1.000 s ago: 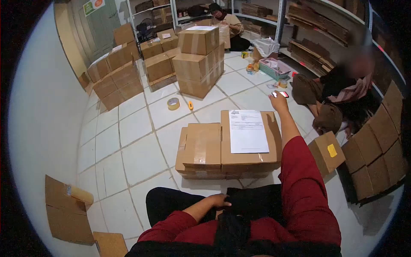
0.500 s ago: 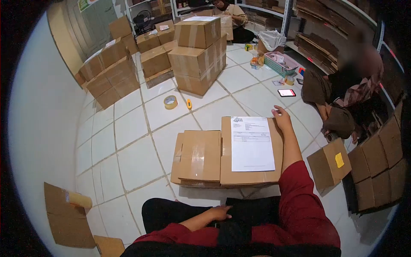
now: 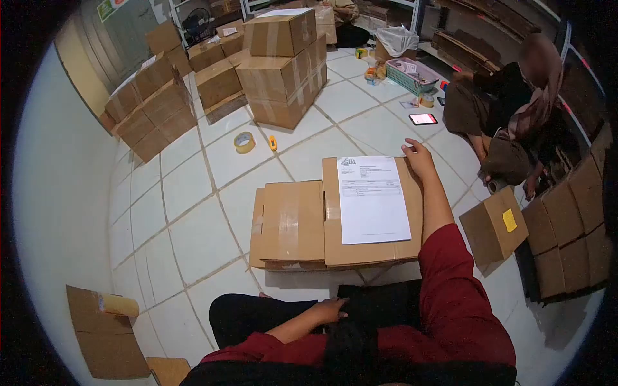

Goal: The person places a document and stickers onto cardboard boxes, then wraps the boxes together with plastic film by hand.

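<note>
Two closed cardboard boxes stand side by side before me: a narrower taped box (image 3: pixel 291 222) and a wider box (image 3: pixel 373 252). On the wider one lies a printed paper sheet (image 3: pixel 373 215). My right hand (image 3: pixel 418 159) is at that box's far right corner, with the forearm along its right edge. Its fingers are loosely bent and apart, holding nothing. In my lap rests my left hand (image 3: pixel 327 312), fingers apart on the dark trousers, with nothing visible in it.
Beyond the boxes lie a tape roll (image 3: pixel 244 143), a yellow cutter (image 3: pixel 273 143) and a phone (image 3: pixel 423 119). Stacked boxes (image 3: pixel 283 83) stand farther back. At right sit a co-worker (image 3: pixel 521 109) and a box with a yellow note (image 3: pixel 494 228). Cardboard (image 3: pixel 103 341) lies lower left.
The view has tilted slightly, so the boxes and floor items appear higher and farther left. My hands keep nearly the same places. The co-worker at right has changed posture, an arm now stretched forward.
</note>
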`<state>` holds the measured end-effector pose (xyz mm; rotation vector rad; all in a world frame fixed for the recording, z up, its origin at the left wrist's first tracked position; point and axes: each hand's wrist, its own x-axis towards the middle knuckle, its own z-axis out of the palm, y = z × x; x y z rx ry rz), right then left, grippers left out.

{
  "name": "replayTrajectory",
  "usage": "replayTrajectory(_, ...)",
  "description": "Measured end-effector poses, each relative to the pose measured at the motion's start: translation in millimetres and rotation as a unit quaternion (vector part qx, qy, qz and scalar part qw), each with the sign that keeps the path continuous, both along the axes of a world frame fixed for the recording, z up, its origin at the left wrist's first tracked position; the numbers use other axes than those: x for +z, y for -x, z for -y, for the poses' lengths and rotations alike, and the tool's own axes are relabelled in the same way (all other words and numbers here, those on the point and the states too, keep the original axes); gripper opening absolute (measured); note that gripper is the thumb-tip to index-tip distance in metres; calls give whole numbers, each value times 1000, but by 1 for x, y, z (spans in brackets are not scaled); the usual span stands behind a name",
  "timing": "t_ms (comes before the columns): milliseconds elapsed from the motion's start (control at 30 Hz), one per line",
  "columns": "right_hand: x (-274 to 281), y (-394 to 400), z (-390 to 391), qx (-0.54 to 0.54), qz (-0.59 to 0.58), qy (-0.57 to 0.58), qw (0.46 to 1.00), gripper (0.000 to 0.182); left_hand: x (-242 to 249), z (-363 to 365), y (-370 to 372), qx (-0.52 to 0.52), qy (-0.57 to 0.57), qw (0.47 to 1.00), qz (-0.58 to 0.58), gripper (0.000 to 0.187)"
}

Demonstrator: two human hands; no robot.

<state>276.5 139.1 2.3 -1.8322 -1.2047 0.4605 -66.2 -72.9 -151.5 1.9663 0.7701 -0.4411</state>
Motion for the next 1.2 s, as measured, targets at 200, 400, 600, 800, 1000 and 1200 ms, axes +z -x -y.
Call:
replayTrajectory(200,-2,-2,1,-9,1,-11,1000,38,15,0,-1,2,-4,1000,-18,58)
replayTrajectory(400,-9,-7,-4,-3,-47,-25,999,38,9,-2,-1,9,2,1000,-20,59)
replayTrajectory(600,-10,-7,-5,-6,-40,-9,999,37,3,0,-1,7,-6,1000,1,60)
replayTrajectory(800,-12,-6,-5,-10,-39,-25,999,38,7,-1,0,4,-13,1000,-7,58)
replayTrajectory(1000,-10,-7,-4,-7,-43,-25,999,39,33,-3,-4,8,3,999,-33,56)
replayTrajectory(1200,-13,-13,-8,-66,11,-86,994,42,26,-2,-3,-3,-16,999,-41,57)
